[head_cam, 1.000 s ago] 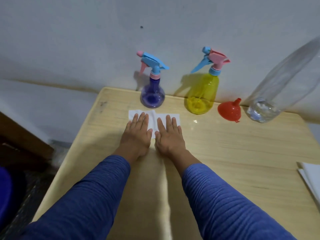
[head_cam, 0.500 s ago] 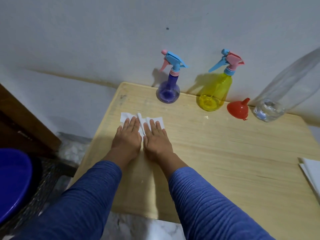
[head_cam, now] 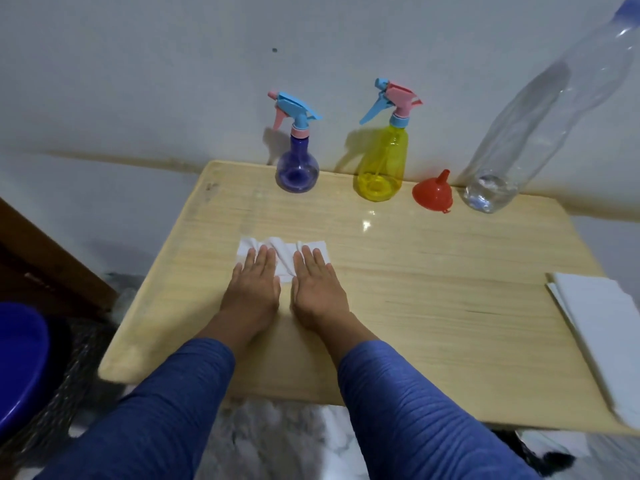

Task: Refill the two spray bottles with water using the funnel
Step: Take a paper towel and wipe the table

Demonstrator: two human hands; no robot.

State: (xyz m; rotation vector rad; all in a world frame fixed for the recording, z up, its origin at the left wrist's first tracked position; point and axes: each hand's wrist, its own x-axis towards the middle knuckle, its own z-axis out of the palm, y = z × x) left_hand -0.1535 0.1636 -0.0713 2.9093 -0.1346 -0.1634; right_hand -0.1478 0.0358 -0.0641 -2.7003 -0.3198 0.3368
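White tissue [head_cam: 282, 252] is pressed flat on the bench [head_cam: 433, 289] by both hands: left hand [head_cam: 254, 285] and right hand [head_cam: 317, 285] lie side by side, palms down, fingers straight, nothing gripped.

Task items are lined up along the far bench edge, well apart from both hands, fwd and to the right. L to R: purple spray bottle [head_cam: 297, 164], yellow spray bottle [head_cam: 382, 161], red funnel [head_cam: 433, 194] set mouth-down w/ spout up, clear water bottle [head_cam: 519, 133] w/ a little water visible at its base. All stand upright; both trigger heads are on, so nothing is judged refilled yet. Right hand is nearer to funnel, yellow bottle and water bottle; purple bottle sits approx straight ahead of the hands.

Bench is pale wood-grain, pushed against a white wall [head_cam: 173, 81]. Folded white sheets [head_cam: 602, 327] lie at its right edge. Blue tub [head_cam: 17, 358] is seen low left, marbled floor [head_cam: 270, 438] below.
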